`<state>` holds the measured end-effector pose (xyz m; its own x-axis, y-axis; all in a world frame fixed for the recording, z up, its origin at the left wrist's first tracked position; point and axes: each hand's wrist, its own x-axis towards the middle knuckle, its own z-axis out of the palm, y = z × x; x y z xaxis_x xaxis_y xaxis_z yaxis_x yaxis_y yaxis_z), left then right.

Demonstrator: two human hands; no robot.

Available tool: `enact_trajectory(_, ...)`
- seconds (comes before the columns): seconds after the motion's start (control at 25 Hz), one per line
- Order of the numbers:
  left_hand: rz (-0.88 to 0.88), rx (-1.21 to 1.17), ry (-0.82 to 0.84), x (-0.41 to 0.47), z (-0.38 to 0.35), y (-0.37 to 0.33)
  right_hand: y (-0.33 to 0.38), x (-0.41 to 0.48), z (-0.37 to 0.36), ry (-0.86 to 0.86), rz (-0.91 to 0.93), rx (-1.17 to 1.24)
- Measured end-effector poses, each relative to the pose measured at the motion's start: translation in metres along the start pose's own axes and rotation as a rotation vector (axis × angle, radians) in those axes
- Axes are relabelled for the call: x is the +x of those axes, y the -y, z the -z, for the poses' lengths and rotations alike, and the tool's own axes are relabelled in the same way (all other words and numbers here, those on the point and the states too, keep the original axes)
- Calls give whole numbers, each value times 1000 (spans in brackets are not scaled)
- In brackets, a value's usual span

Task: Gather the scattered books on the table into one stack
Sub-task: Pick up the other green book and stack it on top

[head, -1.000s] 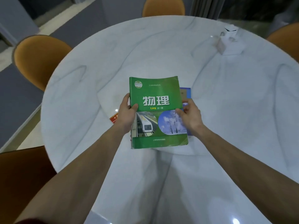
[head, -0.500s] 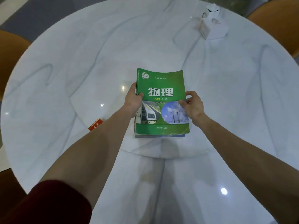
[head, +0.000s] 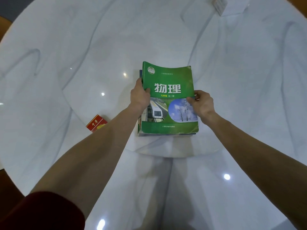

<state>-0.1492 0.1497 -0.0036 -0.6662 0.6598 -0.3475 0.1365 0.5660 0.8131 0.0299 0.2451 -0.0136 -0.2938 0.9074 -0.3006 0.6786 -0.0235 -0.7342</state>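
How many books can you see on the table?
2 for sure: the green book on top, held at its sides by both hands, and a blue one's edge peeking out beneath. More may be hidden in the stack.

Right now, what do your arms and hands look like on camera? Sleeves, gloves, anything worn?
Both hands, the left hand and the right hand, are bare: no gloves, and I see no rings or watch. Both forearms are bare too. A dark red sleeve shows on the left arm, pushed up to about the elbow. No sleeve is visible on the right arm within the frame.
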Motion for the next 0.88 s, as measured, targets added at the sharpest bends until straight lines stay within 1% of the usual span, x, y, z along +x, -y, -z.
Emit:
enact_trajectory(0.16,-30,303,-114,-2,2,9,1,1,-4,-11,-9,-39)
enact_trajectory(0.24,-35,425,-142,-4,2,15,4,0,-6,-16,-6,-78)
enact_trajectory(0.36,14,426,-119,-6,2,20,8,-2,-7,-27,16,-147)
enact_trajectory(0.44,35,417,-97,-7,2,20,9,-3,-6,-30,9,-153)
enact_trajectory(0.64,44,424,-92,-11,1,20,9,-4,-4,-28,1,-175)
enact_trajectory(0.88,6,400,-113,-10,3,16,10,-1,-11,-67,27,-225)
